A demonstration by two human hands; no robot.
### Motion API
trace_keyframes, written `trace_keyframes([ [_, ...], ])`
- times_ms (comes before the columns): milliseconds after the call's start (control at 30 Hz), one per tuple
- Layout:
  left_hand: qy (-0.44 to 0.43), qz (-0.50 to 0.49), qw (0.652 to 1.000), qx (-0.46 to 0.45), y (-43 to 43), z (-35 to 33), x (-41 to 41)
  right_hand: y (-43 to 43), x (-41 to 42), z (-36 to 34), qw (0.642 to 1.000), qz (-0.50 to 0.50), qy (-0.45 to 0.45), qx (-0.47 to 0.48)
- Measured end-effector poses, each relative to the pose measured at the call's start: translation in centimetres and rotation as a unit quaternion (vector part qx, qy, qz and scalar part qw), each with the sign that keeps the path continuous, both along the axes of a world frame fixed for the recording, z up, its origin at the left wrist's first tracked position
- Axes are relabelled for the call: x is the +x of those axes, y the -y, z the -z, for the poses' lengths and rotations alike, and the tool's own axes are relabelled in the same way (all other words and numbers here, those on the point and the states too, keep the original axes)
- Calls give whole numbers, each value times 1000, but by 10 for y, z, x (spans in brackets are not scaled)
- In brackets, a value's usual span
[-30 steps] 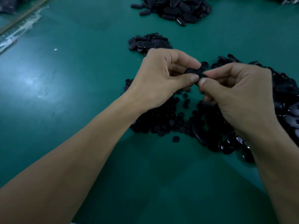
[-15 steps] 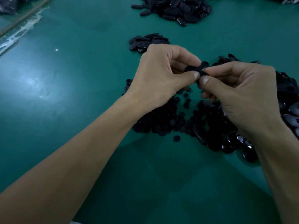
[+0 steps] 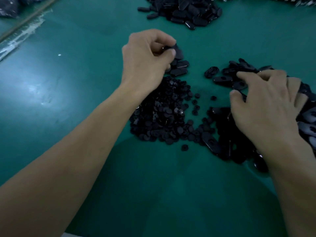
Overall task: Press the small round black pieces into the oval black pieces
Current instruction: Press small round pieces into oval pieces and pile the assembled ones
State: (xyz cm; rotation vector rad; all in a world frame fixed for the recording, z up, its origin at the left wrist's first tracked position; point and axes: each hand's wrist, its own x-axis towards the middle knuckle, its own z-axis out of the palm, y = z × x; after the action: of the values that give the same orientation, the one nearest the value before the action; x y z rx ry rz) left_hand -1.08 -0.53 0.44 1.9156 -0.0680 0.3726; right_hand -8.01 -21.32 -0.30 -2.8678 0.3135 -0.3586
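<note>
Your left hand (image 3: 147,55), in the upper centre of the frame, has its fingers curled tight. The thumb and fingertips pinch one oval black piece (image 3: 178,52) just above a small cluster of ovals (image 3: 179,68) lying on the green desk (image 3: 68,86).

Your right hand (image 3: 266,106), at the right of the frame, lies palm down with its fingers spread and only loosely bent. It rests on the large heap of ovals (image 3: 222,79) that runs off the right edge. The index fingertip touches pieces at the heap's near side, the thumb sits low by the desk, and nothing is gripped in it as far as can be seen. The two hands are well apart.

Between them, in the centre of the frame, sits the mound of small round black pieces (image 3: 160,117). A few strays (image 3: 196,106) are scattered to its right, and a single round piece (image 3: 184,147) lies alone below it.

A further pile (image 3: 188,12) of ovals lies along the top edge. A clear plastic strip (image 3: 20,40) crosses the upper left, with a dark bag (image 3: 6,6) in the corner.
</note>
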Motion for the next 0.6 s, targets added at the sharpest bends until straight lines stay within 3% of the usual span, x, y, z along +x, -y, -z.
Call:
trace_keyframes([
  [167,-3,-59,994,88,-3,6,24,3,2,-2,997,39,-66,-11],
  [600,-48,-53,979,190,-5,15,42,5,5,2,999,43,-5,9],
])
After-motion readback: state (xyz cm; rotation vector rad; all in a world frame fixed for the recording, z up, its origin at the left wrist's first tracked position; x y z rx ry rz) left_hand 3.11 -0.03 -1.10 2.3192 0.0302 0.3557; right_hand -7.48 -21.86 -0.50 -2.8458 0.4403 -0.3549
